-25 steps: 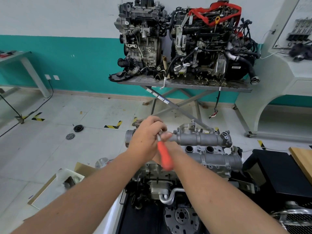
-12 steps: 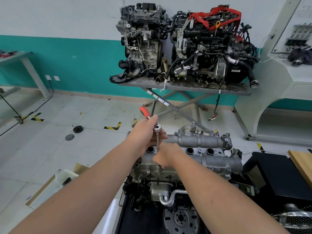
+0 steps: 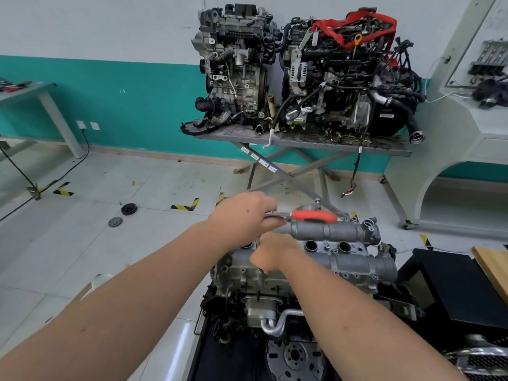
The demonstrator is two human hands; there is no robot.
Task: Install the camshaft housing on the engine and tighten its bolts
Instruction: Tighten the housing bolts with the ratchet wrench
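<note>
Camshaft housing (image 3: 338, 251) sits on top of the engine (image 3: 264, 312), centre frame. Left hand (image 3: 242, 215) above the housing's left end, fingers curled round the metal shank of a ratchet (image 3: 302, 215); its orange handle points right, over the housing's rear tube. Right hand (image 3: 270, 253) rests low on the housing just below the left hand, fingers curled under; what they pinch is hidden, cannot tell.

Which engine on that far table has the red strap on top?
The right-hand engine, tangled in black hoses and wires, wears the red strap. The left one is bare grey metal with no strap.
</note>
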